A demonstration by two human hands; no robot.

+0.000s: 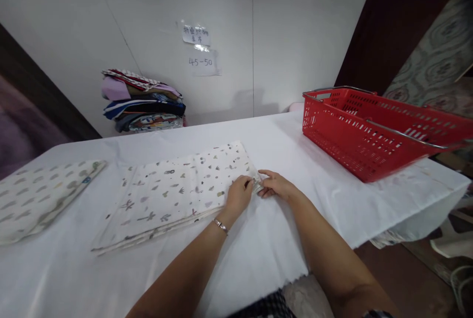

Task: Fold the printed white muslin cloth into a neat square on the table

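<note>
A white cloth (185, 185) printed with small plants and animals lies folded in layers on the table, its long edge toward me. My left hand (239, 194) is closed at the cloth's near right corner, thumb and fingers pinching the edge. A bracelet circles that wrist. Facing it from the right, my right hand (277, 185) has its curled fingers on the same corner, where the fabric is slightly bunched. The fingertips of both hands are close together and partly hide the corner.
Another folded white cloth (40, 195) with grey prints lies at the left. A red plastic basket (340, 133) with metal handles stands at the right on the white-covered table (258, 264). Folded fabrics (144, 104) are stacked by the wall, below paper signs (201, 62).
</note>
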